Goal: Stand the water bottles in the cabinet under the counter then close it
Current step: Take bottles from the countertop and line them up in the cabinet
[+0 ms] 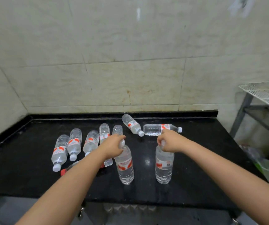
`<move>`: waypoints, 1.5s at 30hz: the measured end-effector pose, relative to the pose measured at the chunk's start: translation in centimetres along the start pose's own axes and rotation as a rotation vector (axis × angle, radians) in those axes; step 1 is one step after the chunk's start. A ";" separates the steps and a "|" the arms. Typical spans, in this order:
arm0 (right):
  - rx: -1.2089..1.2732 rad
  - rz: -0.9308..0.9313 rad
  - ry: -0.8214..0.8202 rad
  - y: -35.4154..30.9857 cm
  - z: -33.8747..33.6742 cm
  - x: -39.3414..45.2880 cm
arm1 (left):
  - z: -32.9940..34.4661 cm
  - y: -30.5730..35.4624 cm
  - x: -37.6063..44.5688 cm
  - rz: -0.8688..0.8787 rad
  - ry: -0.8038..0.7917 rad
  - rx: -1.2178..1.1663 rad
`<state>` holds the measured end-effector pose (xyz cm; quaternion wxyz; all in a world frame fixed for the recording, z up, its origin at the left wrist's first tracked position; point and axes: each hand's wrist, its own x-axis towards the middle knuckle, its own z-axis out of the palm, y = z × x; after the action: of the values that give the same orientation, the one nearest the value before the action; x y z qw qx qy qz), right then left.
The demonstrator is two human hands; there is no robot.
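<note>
1. Right now the left hand [114, 146] grips the top of a water bottle [125, 166], with its fingers curled round the white cap.
2. The right hand [169, 142] grips the top of a second bottle [163, 166] the same way.
3. Both of these bottles are upright on the black counter [195, 168], near the front edge and a little apart from each other.
4. Just behind the left hand, more bottles lie on their sides in a row [75, 143], with their caps pointing to the front.
5. One bottle with a red cap [63, 172] lies partly hidden under the left arm.
6. Behind the right hand, two more bottles lie flat, one slanted [133, 125] and one sideways [159, 129], close to each other.
7. At the back there is a pale tiled wall [130, 62].
8. Far to the right stands a white wire rack [267, 95].
9. Below the front edge of the counter it is dark, and I cannot tell what is there.
</note>
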<state>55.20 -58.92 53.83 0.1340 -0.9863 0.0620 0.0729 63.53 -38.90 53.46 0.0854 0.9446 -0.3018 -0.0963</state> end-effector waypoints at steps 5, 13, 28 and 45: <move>-0.053 0.048 0.089 -0.5 0.7 -0.7 | -0.1 -0.3 -0.5 -0.065 0.022 -0.033; -0.214 0.144 0.015 -1.5 0.1 0.0 | 1.6 1.6 -2.1 -0.230 0.224 -0.076; -0.139 0.139 0.078 -0.9 0.6 0.5 | 0.0 -0.3 -2.3 -0.030 -0.015 -0.102; -0.092 0.057 0.097 -3.8 0.7 -1.7 | 0.9 1.0 -4.0 -0.062 0.146 -0.037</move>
<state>54.01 -54.91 54.44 0.0831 -0.9917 0.0930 0.0316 59.54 -37.47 53.38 0.1214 0.9564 -0.2634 -0.0355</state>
